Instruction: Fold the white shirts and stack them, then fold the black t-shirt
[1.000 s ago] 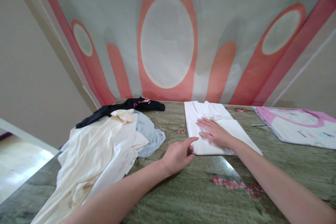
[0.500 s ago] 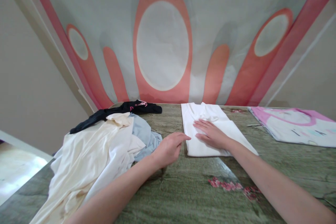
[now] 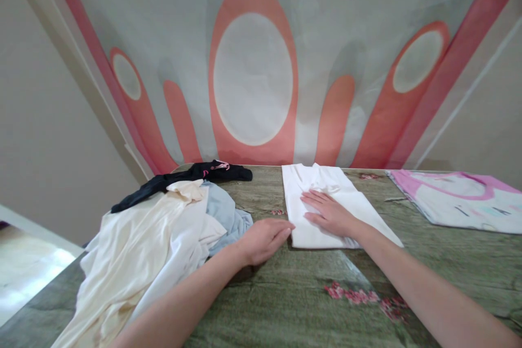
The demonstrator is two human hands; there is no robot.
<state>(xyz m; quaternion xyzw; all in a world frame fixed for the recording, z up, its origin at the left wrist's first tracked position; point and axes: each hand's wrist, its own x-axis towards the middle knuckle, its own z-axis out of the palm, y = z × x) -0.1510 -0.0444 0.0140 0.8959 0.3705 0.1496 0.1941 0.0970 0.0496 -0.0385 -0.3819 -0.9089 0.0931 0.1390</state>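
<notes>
A white shirt (image 3: 350,190), folded into a rough rectangle, lies on the table with small wrinkles near its middle. My right hand (image 3: 328,213) rests flat on it, fingers stretched out toward the far left. At the shirt's left edge, near the front corner, my left hand (image 3: 265,240) has thumb and fingertips pinched together on the fabric. Left of that hand is a loose heap: a cream garment (image 3: 141,250), a light blue garment (image 3: 222,209) and a black garment (image 3: 175,178) with a pink print behind them.
A folded white and pink shirt (image 3: 460,196) with lettering lies on the right of the wood-patterned table (image 3: 285,304). Pink flowers are printed on the table's surface. Behind its far edge stands a wall covering (image 3: 253,76) with coral and white shapes.
My left hand's fingers have come down and closed at the shirt's left edge, where the index finger was stretched out before. My right hand stays flat on the shirt. The view has tilted slightly.
</notes>
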